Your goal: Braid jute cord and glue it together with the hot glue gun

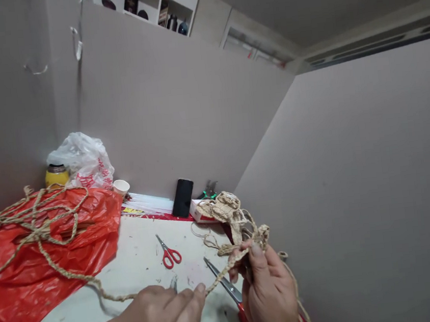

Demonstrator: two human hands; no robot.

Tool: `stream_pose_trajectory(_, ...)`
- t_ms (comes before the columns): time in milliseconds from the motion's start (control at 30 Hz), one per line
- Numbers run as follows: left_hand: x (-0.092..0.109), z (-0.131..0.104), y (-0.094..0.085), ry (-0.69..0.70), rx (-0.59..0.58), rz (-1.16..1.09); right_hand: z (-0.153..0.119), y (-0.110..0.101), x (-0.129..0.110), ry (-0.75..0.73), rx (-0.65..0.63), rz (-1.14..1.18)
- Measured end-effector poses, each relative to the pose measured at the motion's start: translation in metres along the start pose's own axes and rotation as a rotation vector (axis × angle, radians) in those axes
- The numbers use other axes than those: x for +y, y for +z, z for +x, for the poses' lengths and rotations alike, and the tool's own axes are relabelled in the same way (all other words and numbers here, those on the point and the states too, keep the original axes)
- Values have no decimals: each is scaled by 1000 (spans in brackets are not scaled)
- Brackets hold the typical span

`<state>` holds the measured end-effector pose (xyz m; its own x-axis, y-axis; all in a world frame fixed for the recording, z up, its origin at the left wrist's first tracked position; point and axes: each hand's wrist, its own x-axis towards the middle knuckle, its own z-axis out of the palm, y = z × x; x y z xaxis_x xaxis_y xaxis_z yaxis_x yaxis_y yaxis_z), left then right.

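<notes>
A braided straw cord [114,297] runs from the left across the white table to both hands. My left hand [165,314] is closed on the cord near the table's front. To its right, my right hand [268,283] pinches the cord where it meets a bunched straw piece [260,235]. Large scissors [228,287] with red handles lie beneath the cord, between the hands. Small red-handled scissors [169,254] rest farther back on the table. More woven straw [223,208] is heaped behind my right hand.
A red plastic bag [101,214] with coiled cord covers the left side. Along the back are a yellow jar [56,176], a white plastic bag [82,157], a paper cup [121,186], a black phone [182,197] and green-handled pliers [208,191]. Grey partitions enclose the table [140,256].
</notes>
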<state>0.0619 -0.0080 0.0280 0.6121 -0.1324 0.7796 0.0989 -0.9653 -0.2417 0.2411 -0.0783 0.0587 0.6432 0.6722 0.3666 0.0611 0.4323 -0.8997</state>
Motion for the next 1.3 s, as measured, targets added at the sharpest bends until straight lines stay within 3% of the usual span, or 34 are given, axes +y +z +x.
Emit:
stream_pose_trajectory(100, 2, 2, -1, 78, 74, 58, 5, 2, -7, -34, 72, 2)
stream_pose_trajectory(267, 10, -4, 0, 102, -123, 95, 13, 4, -23, 97, 116, 226)
stream_pose_trajectory(367, 9, -10, -2, 86, -123, 82, 19, 0, -35, 70, 121, 322)
stream_pose_trajectory(467, -1, -11, -18, 89, -50, 27, 21, -5, -45, 21, 140, 373)
stream_pose_trajectory(600, -11, -3, -60, 155, -28, 34, 18, 0, -54, 22, 99, 411)
stream_pose_trajectory(700, -6, 3, -85, 35, 29, -1, 13, 14, -66, 34, 40, 439)
stream_pose_trajectory(833, 7, 3, -97, -200, 105, -77, 6, 34, -87, 39, -45, 478)
stream_pose_trajectory(967, 14, -6, -97, -116, 136, 55, 8, 47, -100, 16, -67, 528)
stream_pose_trajectory(1067, 19, -16, -94, -37, 127, 102, 15, 53, -96, -12, -30, 538)
stream_pose_trajectory(1133, 21, -22, -92, -55, 110, 104, 19, 55, -88, -14, -17, 532)
stream_pose_trajectory(1200, 22, -27, -90, -156, 64, 48, 17, 58, -79, -5, -24, 516)
stream_pose_trajectory(1300, 16, -27, -94, -424, -31, -130, 2, 66, -66, 43, -93, 464)
